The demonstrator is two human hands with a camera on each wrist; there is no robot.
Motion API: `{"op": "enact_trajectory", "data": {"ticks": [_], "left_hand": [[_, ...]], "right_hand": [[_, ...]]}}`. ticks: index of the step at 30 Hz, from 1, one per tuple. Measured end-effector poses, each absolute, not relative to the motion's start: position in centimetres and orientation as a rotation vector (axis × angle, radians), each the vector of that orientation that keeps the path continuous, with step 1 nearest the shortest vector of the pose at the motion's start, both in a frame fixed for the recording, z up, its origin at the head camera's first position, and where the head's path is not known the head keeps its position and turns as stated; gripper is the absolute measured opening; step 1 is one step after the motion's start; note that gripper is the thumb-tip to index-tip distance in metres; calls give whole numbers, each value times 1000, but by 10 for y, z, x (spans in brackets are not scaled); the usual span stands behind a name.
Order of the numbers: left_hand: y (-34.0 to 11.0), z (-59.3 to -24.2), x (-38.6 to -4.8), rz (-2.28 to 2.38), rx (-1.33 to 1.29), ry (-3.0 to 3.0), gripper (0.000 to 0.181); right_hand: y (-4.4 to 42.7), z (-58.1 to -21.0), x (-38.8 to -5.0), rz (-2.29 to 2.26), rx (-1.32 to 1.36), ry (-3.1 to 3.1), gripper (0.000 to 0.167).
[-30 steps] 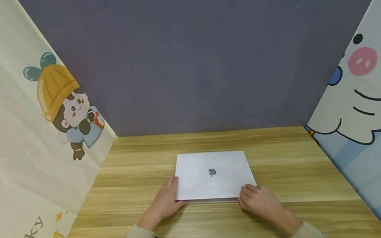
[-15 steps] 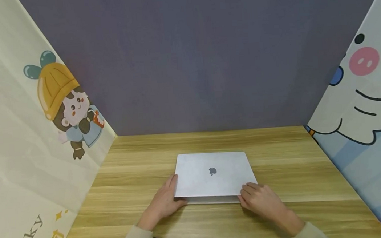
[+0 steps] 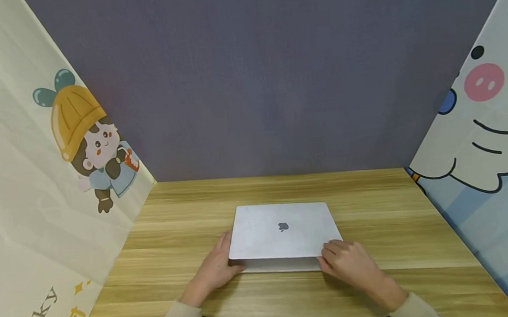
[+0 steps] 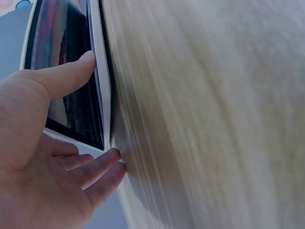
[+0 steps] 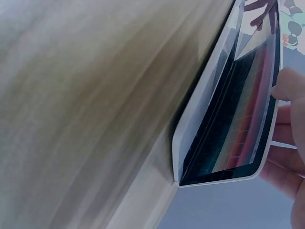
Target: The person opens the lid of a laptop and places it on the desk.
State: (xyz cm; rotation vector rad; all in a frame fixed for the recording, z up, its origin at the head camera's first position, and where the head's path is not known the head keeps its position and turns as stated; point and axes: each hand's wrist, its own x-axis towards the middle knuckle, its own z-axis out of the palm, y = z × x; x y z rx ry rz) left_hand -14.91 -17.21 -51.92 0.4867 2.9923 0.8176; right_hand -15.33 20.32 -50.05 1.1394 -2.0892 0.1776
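Observation:
A silver laptop point(image 3: 284, 232) with a dark apple logo lies on the wooden table, its lid raised a little off the base point(image 3: 282, 265). My right hand point(image 3: 352, 265) pinches the lid near its front right corner. In the right wrist view the thumb point(image 5: 289, 85) is on the screen-side rim, with the other fingers behind the lid. My left hand point(image 3: 212, 272) rests against the laptop's front left corner. Its thumb point(image 4: 71, 78) lies across the base's front edge, and the fingers point(image 4: 97, 176) extend loosely along the left side. The glossy screen point(image 5: 243, 119) shows reflections.
Wooden tabletop point(image 3: 187, 216) surrounds the laptop. A dark grey panel point(image 3: 271, 80) stands behind it. Light cloths with cartoon figures point(image 3: 100, 143) hang at both sides. Dark bands show at both sleeve cuffs.
The lid's front edge has risen with my right hand, and the gap above the base has widened. My left hand has shifted slightly left and stays at the corner.

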Motion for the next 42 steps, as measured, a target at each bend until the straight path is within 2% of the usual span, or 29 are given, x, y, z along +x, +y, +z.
{"op": "enact_trajectory", "data": {"ticks": [7,22,42], "left_hand": [[-172,-520,-149,787,532,3004,100],[-168,-518,-146,629,558,2995,79],[-169,-517,-142,466,594,2938,73]], "right_hand": [[204,-492,-157,201,1130,-2084,42],[203,-481,-157,175,1114,-2064,39],[201,-467,-169,227,1078,-2016,36]]}}
